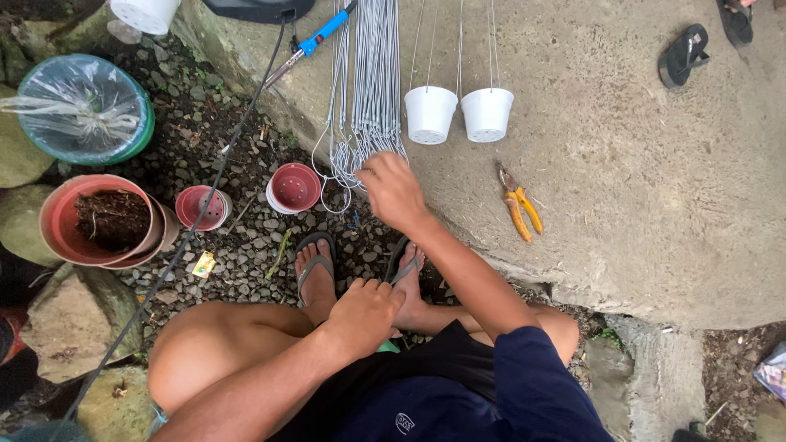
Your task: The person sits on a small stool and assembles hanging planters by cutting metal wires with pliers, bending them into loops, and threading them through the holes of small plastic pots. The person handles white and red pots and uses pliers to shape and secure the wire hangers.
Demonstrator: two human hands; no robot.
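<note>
A person squatted at the edge of a rough concrete slab (639, 188), the right hand (393, 190) stretched forward to the looped lower ends of a bundle of grey wire hangers (372, 90) that lay in a long sheaf on the concrete. The fingers were curled together at the wire ends; whether they actually pinched a wire could not be told from above. The left hand (363, 315) rested near the person's knee, fingers bent loosely inward, with a small green thing barely showing beneath it; whether the hand gripped it could not be told. Both feet, in dark flip-flops (318, 263), stood on gravel just below the slab's edge. Two small white hanging pots (458, 115), each strung on thin wires, lay side by side on the concrete just right of the bundle, and a pair of orange-handled pliers (517, 205) lay apart from them, further right. Left of the bundle, on the gravel, sat two small red pots (295, 187), and beyond them a larger terracotta-coloured pot (57, 225) holding dark soil. A blue-handled tool (315, 39) with a black cord lay at the top of the slab beside the wires.
</note>
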